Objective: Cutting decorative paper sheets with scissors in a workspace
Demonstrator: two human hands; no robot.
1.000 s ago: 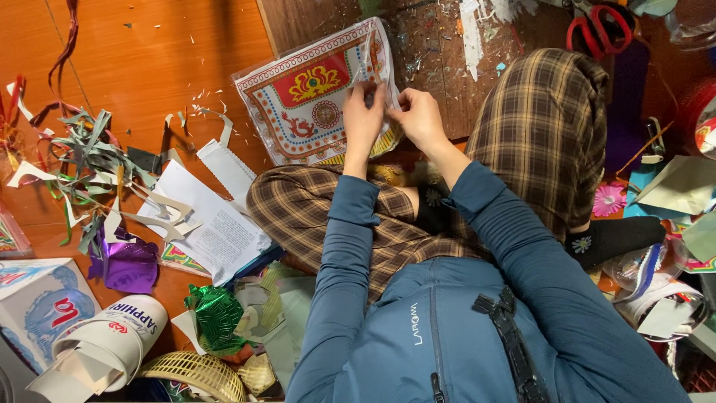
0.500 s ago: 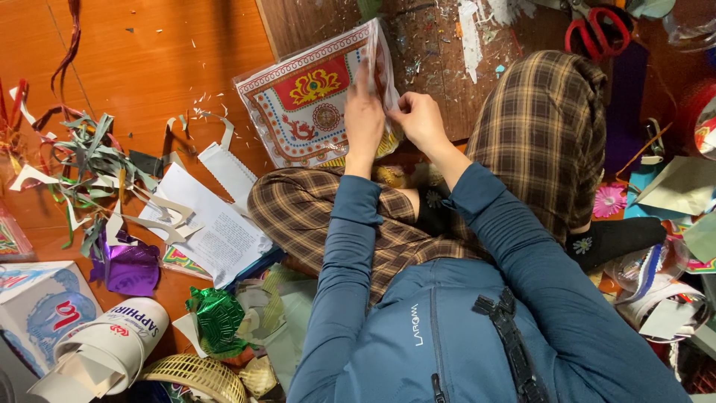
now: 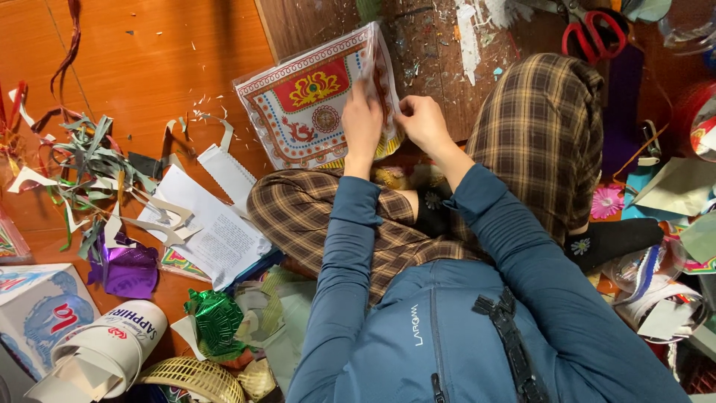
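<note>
Red-patterned packet between both hands

My left hand and right hand pinched the right edge of a clear packet of red-and-gold patterned paper at twelve o'clock. Red scissors lay at one o'clock, green paper strips at nine, purple foil at eight.

top: blue-grey long-sleeved jacket, small pale lettering on chest, black zip and strap at lower centre
trousers: brown and tan plaid trousers
socks: black socks with small flower motif
</note>
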